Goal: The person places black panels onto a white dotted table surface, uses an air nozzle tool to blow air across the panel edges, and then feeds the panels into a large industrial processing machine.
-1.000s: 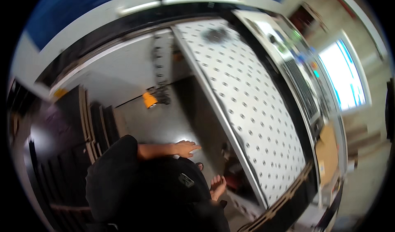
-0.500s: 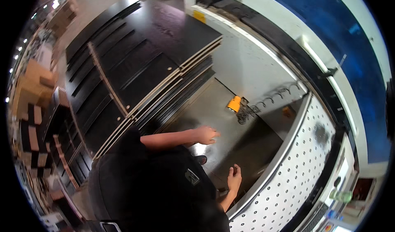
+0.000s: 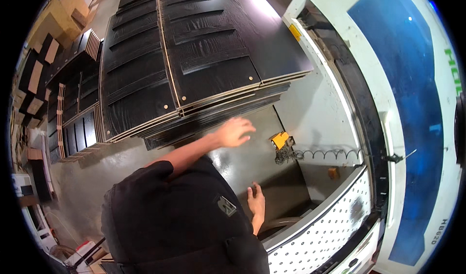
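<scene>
My left hand reaches out in mid-air over the floor, its fingers loosely bent and apart, with nothing in it. It is closest to the front edge of a large stack of black panels, without visibly touching it. Lower down, my right hand hangs beside a white work table dotted with small round fittings. Its thumb stands away from its fingers, and it is also free of any object.
A yellow device with a bundled, coiled black cable sits near the machine's grey side wall. The white machine carries a blue panel on the right. More stacked black panels stand on the grey floor at left.
My view has turned, so the panel stack appears farther right and squarer to me. My left hand sits higher in the picture, nearer the stack's edge. Both hands remain unoccupied.
</scene>
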`<state>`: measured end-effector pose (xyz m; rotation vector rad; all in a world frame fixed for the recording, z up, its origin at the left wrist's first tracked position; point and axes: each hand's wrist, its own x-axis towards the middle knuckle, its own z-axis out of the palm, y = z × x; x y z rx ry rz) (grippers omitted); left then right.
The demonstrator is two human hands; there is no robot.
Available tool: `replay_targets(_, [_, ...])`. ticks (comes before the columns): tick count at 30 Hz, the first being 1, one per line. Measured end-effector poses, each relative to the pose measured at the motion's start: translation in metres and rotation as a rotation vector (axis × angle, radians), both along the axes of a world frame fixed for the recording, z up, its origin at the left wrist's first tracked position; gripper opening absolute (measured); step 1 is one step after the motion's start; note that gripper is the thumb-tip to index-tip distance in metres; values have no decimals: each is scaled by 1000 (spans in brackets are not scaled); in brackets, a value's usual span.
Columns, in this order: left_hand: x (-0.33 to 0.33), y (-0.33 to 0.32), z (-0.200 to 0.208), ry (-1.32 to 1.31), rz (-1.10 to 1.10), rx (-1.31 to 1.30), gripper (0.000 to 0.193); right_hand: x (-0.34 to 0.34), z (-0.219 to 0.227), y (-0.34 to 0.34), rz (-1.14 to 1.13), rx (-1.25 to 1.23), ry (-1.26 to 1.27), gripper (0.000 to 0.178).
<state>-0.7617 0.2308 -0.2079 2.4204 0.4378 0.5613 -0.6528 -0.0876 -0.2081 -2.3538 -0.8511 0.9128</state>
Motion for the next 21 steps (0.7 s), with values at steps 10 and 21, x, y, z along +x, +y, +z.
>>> replay_targets(10, [-91, 210, 18, 159, 810, 465, 64, -27, -12, 80, 22, -86, 48, 46])
replay_targets(21, [-108, 230, 27, 256, 753, 301, 56, -52, -30, 160, 218, -86, 122, 53])
